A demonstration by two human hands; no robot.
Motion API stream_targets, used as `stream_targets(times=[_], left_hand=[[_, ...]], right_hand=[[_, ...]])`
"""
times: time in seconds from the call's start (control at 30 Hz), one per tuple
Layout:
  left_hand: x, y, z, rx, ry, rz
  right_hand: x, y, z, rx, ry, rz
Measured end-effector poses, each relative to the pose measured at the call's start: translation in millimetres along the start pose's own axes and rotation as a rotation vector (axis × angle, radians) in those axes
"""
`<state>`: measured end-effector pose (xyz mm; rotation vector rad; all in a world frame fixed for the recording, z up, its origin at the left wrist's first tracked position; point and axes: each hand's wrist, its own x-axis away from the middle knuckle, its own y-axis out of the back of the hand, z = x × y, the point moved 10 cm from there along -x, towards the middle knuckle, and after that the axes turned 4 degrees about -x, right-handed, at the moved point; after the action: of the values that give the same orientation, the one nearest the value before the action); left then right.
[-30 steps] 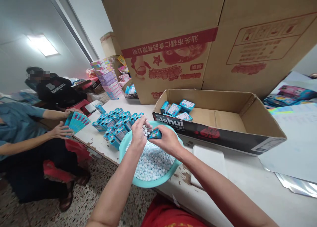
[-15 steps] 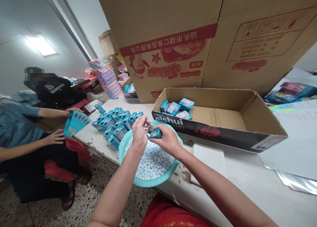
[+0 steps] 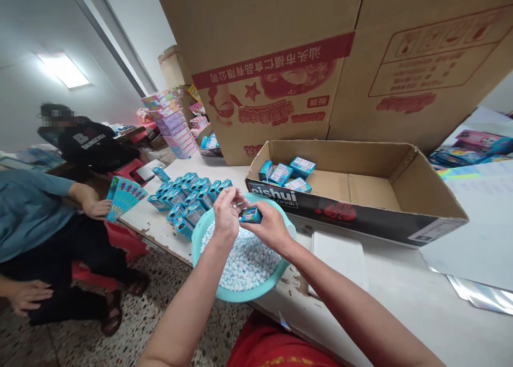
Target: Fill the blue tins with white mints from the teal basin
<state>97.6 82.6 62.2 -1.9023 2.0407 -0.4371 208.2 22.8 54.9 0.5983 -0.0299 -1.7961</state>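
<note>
Both hands meet over the teal basin (image 3: 240, 296), which sits at the near edge of the table (image 3: 401, 303) and is heaped with small white pellets (image 3: 246, 265). The right hand (image 3: 271, 229) has its fingers closed around a small blue box (image 3: 250, 215), thumb on the near side, holding it just above the pellets. The left hand (image 3: 225, 217) is bunched at the box's left end, fingertips curled in and touching it. Whether it pinches any pellets cannot be told, since its back hides the palm. At eleven o'clock from the basin, a cluster of the same blue boxes (image 3: 188, 196) stands upright in rows on the table, the nearest ones just beside the rim. At one o'clock lies a shallow cardboard tray (image 3: 360, 217) with a few closed blue boxes (image 3: 286, 173) in its far left corner. Its printed front is partly hidden by the hands. Behind it, at twelve, a tall carton (image 3: 280, 62) with red print is cut off by the top edge. At nine o'clock a seated co-worker's hand (image 3: 96, 209) grips a fan of flat blue cartons (image 3: 125, 195), the print too small to read.
</note>
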Motion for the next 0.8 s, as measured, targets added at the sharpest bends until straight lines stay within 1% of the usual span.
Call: stream_targets(times=[0.07,0.13,0.17,0.23,0.27,0.33,0.4,0.5,0.6,0.7,0.8], left_hand=[[0,0.2,-5,0.024,0.0,-0.004],[-4,8.1,-11,0.027,-0.028,-0.035],[-7,14.6,-12,0.001,-0.044,-0.052],[-15,29.1,-8,-0.172,-0.054,-0.057],[-19,36.8,-1,-0.292,-0.041,-0.046],[-25,52.0,20,-0.511,0.019,-0.002],[-25,63.7,44,-0.621,0.081,0.055],[-15,68.8,72,-0.67,0.138,0.123],[-2,63.5,88,-0.683,0.171,0.155],[5,62.2,97,-0.601,0.223,0.121],[6,65.2,103,-0.504,0.277,0.082]], right_hand=[[2,2,2,-0.043,0.021,0.004],[5,9,-1,-0.122,0.015,-0.021],[6,14,-4,-0.162,0.0,-0.05],[10,24,-13,-0.234,-0.041,-0.097],[11,28,-17,-0.266,-0.06,-0.109],[14,34,-21,-0.321,-0.094,-0.109],[15,42,-21,-0.359,-0.125,-0.115],[13,56,-17,-0.388,-0.139,-0.166],[9,62,-16,-0.397,-0.126,-0.201],[6,56,-21,-0.356,-0.133,-0.16],[7,54,-29,-0.328,-0.147,-0.142]])
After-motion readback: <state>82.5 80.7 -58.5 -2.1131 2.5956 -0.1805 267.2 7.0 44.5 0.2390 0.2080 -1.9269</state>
